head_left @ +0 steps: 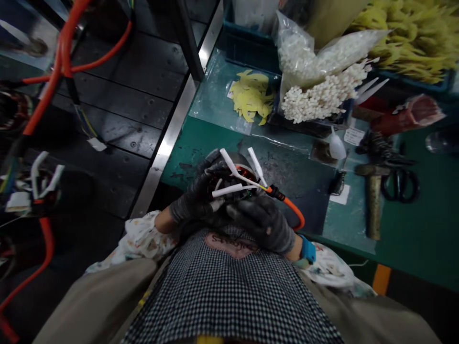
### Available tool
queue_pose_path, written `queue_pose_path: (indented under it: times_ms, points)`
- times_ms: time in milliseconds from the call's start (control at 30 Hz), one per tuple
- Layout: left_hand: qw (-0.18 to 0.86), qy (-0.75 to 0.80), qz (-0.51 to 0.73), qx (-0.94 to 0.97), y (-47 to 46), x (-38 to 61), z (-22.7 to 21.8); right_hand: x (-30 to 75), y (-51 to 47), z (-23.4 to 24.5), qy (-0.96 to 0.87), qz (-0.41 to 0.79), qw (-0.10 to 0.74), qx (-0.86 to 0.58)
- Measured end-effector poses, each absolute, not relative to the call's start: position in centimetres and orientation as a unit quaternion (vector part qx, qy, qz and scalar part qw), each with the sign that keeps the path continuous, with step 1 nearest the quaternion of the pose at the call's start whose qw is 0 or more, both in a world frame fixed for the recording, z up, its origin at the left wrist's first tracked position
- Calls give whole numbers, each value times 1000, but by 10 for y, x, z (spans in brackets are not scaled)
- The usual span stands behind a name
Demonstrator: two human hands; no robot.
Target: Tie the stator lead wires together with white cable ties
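Both my hands wear dark gloves and hold a round motor part (239, 176) with copper windings close to my chest. My left hand (195, 198) grips its left side, fingers curled round it. My right hand (266, 222) is closed over its lower right edge. Three white sleeved leads (233, 177) stick up and out from the part. An orange cable (292, 210) runs from it to the right, past my right wrist.
On the green bench (412, 224) lie a hammer (373, 198), scissors (399, 184), bags of white sleeves (319, 91), yellow insulation pieces (251, 95) and a bin of yellow parts (412, 33). To the left is a dark surface with orange cables (60, 52) and another wired part (39, 186).
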State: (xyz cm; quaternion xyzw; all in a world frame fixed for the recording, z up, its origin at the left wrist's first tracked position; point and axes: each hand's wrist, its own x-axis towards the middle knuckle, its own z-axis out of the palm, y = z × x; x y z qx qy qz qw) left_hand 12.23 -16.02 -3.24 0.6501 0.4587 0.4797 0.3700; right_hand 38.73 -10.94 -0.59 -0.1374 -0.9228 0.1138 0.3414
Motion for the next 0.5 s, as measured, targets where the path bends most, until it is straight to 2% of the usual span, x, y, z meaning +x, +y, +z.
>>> queue_pose_path:
  times_ms: [167,400,500]
  points:
    - [279,460,460,706,-159,130,-29,394,-111,6,-898,44,350,-264]
    - [221,503,391,739,-162,138,-24,390,-98,-14,-904,71,263,-331]
    - [206,499,364,759,-162,136,-20,392,-89,-20,-901,97,260,-335]
